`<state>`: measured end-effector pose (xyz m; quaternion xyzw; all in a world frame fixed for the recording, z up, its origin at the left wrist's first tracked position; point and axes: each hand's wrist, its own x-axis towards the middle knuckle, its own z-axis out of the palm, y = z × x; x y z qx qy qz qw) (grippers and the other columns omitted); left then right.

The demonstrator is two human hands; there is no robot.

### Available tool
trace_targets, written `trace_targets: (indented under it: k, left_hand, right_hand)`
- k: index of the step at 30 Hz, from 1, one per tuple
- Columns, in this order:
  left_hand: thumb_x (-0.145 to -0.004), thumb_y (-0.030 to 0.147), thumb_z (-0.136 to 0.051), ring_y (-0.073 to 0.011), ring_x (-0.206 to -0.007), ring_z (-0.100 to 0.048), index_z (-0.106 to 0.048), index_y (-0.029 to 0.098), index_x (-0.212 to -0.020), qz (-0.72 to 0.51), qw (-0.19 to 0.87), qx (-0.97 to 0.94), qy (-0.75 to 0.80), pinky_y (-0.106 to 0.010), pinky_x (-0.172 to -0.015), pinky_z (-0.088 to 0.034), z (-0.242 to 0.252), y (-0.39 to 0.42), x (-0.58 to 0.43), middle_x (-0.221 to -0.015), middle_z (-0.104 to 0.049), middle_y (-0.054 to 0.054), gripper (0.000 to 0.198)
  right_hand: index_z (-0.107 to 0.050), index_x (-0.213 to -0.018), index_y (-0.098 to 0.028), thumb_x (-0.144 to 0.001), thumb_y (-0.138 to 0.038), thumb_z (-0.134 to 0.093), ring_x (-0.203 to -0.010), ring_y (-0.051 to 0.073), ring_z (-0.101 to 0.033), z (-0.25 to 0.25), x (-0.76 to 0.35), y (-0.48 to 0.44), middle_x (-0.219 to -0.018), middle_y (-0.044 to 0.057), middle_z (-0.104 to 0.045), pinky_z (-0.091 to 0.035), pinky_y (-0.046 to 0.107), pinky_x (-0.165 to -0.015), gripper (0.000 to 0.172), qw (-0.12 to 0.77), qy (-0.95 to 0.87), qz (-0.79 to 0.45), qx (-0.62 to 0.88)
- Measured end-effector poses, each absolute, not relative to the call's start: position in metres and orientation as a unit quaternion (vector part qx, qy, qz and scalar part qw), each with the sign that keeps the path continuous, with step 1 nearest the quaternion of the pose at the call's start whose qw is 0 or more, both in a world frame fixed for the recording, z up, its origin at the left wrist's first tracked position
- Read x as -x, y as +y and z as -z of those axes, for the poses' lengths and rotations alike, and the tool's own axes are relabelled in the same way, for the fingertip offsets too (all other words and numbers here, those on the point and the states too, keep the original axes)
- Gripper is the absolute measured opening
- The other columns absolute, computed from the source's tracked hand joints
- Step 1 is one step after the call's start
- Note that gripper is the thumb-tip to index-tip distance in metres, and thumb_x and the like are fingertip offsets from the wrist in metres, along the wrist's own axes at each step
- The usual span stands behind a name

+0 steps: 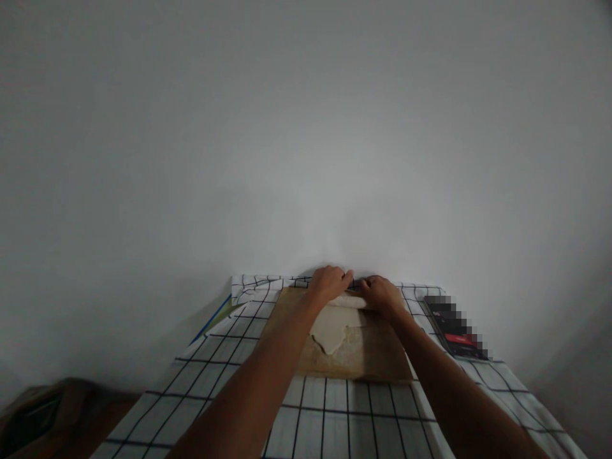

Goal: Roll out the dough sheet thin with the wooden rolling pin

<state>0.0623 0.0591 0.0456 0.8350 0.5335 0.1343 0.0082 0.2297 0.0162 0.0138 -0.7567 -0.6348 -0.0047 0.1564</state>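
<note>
The 2 hands, left hand [329, 284] and right hand [381, 296], each have a closed grip on one end of a pale rolling pin [347, 301], which lies on flattened dough [332, 328] at the far end of a wooden board [377, 360] on a checked cloth [315, 421].

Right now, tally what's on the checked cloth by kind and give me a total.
Wooden board: 1
Flattened dough: 1
Pale roll, dough or pin unclear: 1
Black-and-red flat item, partly blurred: 1
Total: 4
</note>
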Motion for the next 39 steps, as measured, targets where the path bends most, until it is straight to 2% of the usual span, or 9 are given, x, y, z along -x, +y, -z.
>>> trace_targets:
  k: [7, 11, 16, 22, 29, 33, 39]
  left_hand:
    - [-0.099, 0.049, -0.038, -0.0256, -0.101, -0.07, -0.078, 0.02, -0.105, -0.126, -0.025, -0.851, 0.51, -0.035, -0.09, -0.051, -0.037, 0.058, -0.059, -0.107, -0.076, -0.013, 0.05]
    - [-0.1, 0.041, -0.038, -0.0258, -0.102, -0.07, -0.077, 0.02, -0.104, -0.115, -0.023, -0.863, 0.492, -0.037, -0.088, -0.051, -0.035, 0.046, -0.054, -0.109, -0.075, -0.013, 0.045]
    - [-0.101, 0.035, -0.039, -0.0264, -0.104, -0.068, -0.073, 0.02, -0.11, -0.139, -0.038, -0.86, 0.489, -0.04, -0.092, -0.05, -0.028, 0.02, -0.047, -0.111, -0.074, -0.012, 0.038]
    - [-0.1, 0.03, -0.046, -0.0251, -0.113, -0.064, -0.069, 0.023, -0.12, -0.207, -0.074, -0.865, 0.452, -0.041, -0.1, -0.047, -0.012, -0.015, -0.037, -0.121, -0.071, -0.01, 0.031]
    - [-0.102, 0.029, -0.046, -0.0258, -0.122, -0.058, -0.07, 0.023, -0.117, -0.281, -0.12, -0.857, 0.415, -0.044, -0.103, -0.044, 0.005, -0.047, -0.027, -0.127, -0.068, -0.011, 0.03]
    - [-0.103, 0.034, -0.044, -0.0251, -0.121, -0.059, -0.069, 0.029, -0.121, -0.298, -0.11, -0.856, 0.408, -0.048, -0.105, -0.041, 0.005, -0.069, -0.021, -0.126, -0.07, -0.006, 0.031]
    - [-0.102, 0.038, -0.045, -0.0229, -0.124, -0.057, -0.064, 0.033, -0.129, -0.325, -0.087, -0.853, 0.4, -0.049, -0.115, -0.032, 0.01, -0.091, -0.012, -0.131, -0.068, -0.002, 0.033]
  right_hand:
    - [-0.074, -0.111, -0.021, -0.1, -0.047, -0.027, -0.104, 0.025, -0.067, -0.014, -0.225, 0.005, -0.119, 0.014, -0.071, -0.047, 0.034, -0.087, 0.054, 0.15, -0.623, 0.02, 0.767]
    - [-0.072, -0.112, -0.02, -0.102, -0.043, -0.026, -0.109, 0.024, -0.065, -0.015, -0.219, -0.015, -0.12, 0.013, -0.07, -0.046, 0.034, -0.091, 0.051, 0.153, -0.625, 0.037, 0.764]
    - [-0.07, -0.11, -0.022, -0.103, -0.036, -0.028, -0.108, 0.023, -0.065, -0.011, -0.213, -0.041, -0.118, 0.01, -0.071, -0.047, 0.033, -0.088, 0.046, 0.167, -0.64, 0.052, 0.748]
    - [-0.07, -0.107, -0.019, -0.103, -0.03, -0.03, -0.119, 0.021, -0.058, -0.006, -0.205, -0.073, -0.127, 0.011, -0.067, -0.044, 0.031, -0.096, 0.041, 0.188, -0.667, 0.092, 0.715]
    - [-0.07, -0.107, -0.019, -0.104, -0.027, -0.031, -0.118, 0.021, -0.06, -0.005, -0.198, -0.103, -0.124, 0.011, -0.068, -0.043, 0.031, -0.097, 0.04, 0.18, -0.688, 0.098, 0.696]
    - [-0.07, -0.108, -0.018, -0.101, -0.029, -0.043, -0.117, 0.023, -0.06, -0.006, -0.194, -0.119, -0.121, 0.012, -0.07, -0.043, 0.031, -0.099, 0.03, 0.158, -0.711, 0.12, 0.674]
    - [-0.071, -0.11, -0.023, -0.098, -0.032, -0.046, -0.12, 0.024, -0.06, -0.012, -0.185, -0.138, -0.125, 0.011, -0.069, -0.043, 0.03, -0.099, 0.029, 0.174, -0.695, 0.101, 0.69]
